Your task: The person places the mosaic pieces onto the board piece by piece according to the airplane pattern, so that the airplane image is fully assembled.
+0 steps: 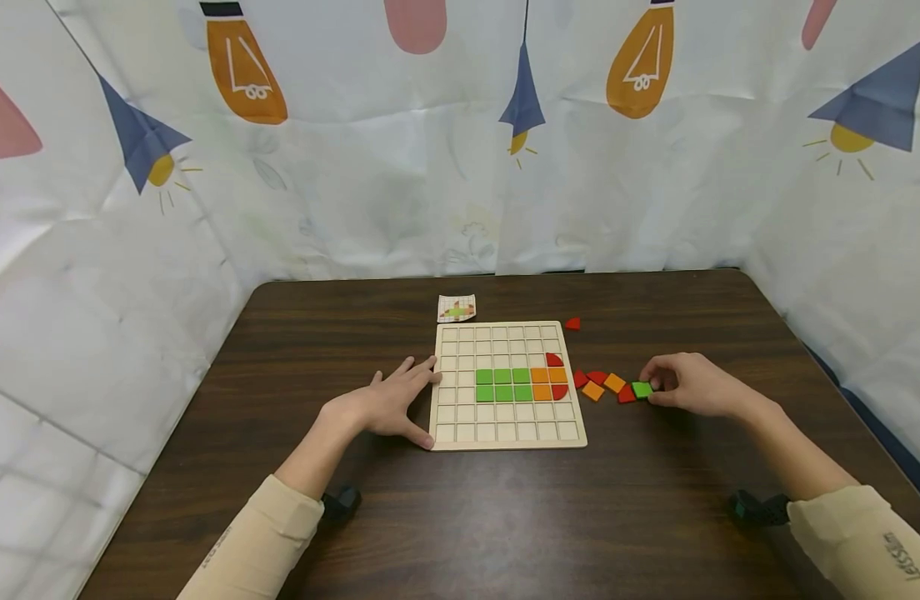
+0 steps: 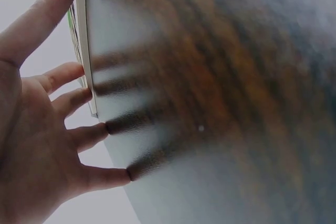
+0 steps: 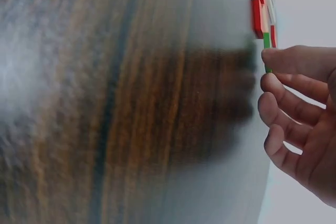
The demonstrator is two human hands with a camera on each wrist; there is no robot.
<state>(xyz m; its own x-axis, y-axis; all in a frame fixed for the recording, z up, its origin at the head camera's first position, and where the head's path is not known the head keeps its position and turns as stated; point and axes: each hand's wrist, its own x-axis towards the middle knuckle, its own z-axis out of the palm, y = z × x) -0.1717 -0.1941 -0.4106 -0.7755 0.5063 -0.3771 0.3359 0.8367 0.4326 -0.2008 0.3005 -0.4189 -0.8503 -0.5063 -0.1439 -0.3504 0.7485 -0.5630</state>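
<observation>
A pale wooden grid board [image 1: 455,434] lies on the table. Spread fingers of the left hand [image 1: 391,401] touch its left edge; the left wrist view shows this hand [image 2: 47,145] beside the board's edge [image 2: 85,40]. On the grid sit several green squares [image 1: 502,384], orange squares [image 1: 548,375] and two red curved pieces [image 1: 554,360]. To the right of the board, the right hand [image 1: 688,383] pinches a green square [image 1: 642,389] at the end of a loose row. In the right wrist view, thumb and fingers of that hand [image 3: 302,103] hold the green piece [image 3: 266,40].
Loose red pieces [image 1: 627,394] and orange squares [image 1: 614,382] lie between the board and right hand. A red triangle [image 1: 573,323] is by the board's upper right corner. A small pattern card [image 1: 456,308] lies behind the board on the brown table [image 1: 505,517]. Printed curtains [image 1: 355,192] hang beyond.
</observation>
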